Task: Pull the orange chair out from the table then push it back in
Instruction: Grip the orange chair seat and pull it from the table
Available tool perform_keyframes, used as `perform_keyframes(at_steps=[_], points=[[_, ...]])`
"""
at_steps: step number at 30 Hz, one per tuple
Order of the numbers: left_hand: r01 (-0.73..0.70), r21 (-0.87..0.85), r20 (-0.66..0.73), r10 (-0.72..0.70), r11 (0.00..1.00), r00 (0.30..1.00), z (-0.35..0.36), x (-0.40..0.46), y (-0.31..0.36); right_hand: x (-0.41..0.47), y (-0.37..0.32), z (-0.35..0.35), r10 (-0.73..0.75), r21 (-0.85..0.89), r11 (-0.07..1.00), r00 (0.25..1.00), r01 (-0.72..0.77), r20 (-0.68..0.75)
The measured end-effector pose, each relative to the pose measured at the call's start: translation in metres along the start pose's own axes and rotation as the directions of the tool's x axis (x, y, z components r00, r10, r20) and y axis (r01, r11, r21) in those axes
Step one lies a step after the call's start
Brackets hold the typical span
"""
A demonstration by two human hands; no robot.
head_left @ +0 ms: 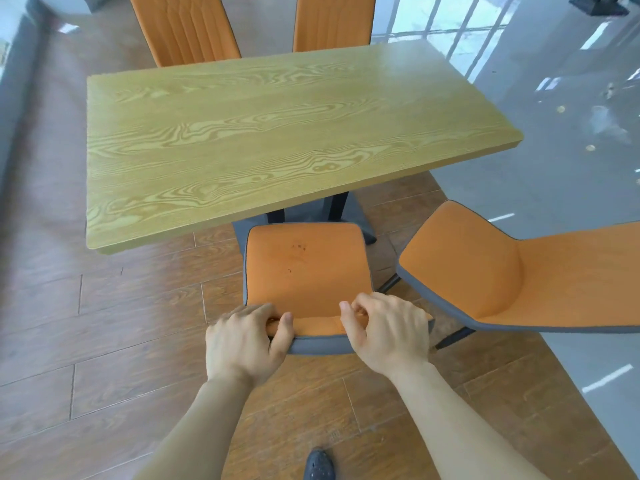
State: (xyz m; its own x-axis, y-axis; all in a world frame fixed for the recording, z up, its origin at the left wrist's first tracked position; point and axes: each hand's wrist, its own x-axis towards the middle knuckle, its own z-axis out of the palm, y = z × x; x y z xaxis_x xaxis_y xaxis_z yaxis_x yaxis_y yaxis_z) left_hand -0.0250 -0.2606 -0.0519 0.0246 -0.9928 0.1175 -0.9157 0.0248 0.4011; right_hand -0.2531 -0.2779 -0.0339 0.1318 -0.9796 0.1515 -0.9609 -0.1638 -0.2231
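An orange chair (pixel 306 265) with grey edging stands just in front of the near edge of the wooden table (pixel 263 133), its whole seat showing outside the table. My left hand (pixel 244 341) grips the top of the chair's backrest at its left end. My right hand (pixel 388 332) grips the same top edge at its right end. Both hands have the fingers curled over the rim. The chair's legs are mostly hidden beneath the seat.
A second orange chair (pixel 526 275) stands to the right, turned away from the table and close to the held chair. Two more orange chairs (pixel 187 27) sit at the table's far side. A dark shoe (pixel 318 465) shows on the wood floor below.
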Motion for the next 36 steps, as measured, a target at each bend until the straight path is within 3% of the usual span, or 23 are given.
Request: perform_keyframes(at_steps=[3,7,17,26,30,36], points=[[-0.010,-0.013,0.046,0.010,1.000,0.999,0.010,-0.003,0.015,0.002,0.017,-0.002,0.004,-0.034,0.999,0.997,-0.001,0.073],[-0.018,0.004,0.081,0.018,1.000,0.997,0.014,-0.008,0.012,-0.006,0.019,0.003,0.016,0.002,1.000,0.999,-0.016,0.049],[-0.046,0.012,0.136,0.044,0.999,0.990,-0.002,-0.024,-0.028,-0.038,-0.026,0.013,0.061,0.004,0.998,0.996,-0.062,0.071],[-0.021,0.034,0.216,0.013,0.999,0.976,-0.007,-0.045,-0.044,-0.062,-0.043,0.016,0.134,-0.053,0.991,0.961,-0.125,0.243],[-0.023,0.033,0.190,0.016,0.999,0.982,-0.019,-0.046,-0.029,-0.065,-0.036,0.005,0.127,0.016,0.990,0.930,-0.141,0.346],[-0.138,-0.026,0.154,0.141,0.990,0.978,-0.032,-0.012,0.050,-0.055,0.005,-0.044,0.183,0.047,0.977,0.935,-0.206,0.303]])
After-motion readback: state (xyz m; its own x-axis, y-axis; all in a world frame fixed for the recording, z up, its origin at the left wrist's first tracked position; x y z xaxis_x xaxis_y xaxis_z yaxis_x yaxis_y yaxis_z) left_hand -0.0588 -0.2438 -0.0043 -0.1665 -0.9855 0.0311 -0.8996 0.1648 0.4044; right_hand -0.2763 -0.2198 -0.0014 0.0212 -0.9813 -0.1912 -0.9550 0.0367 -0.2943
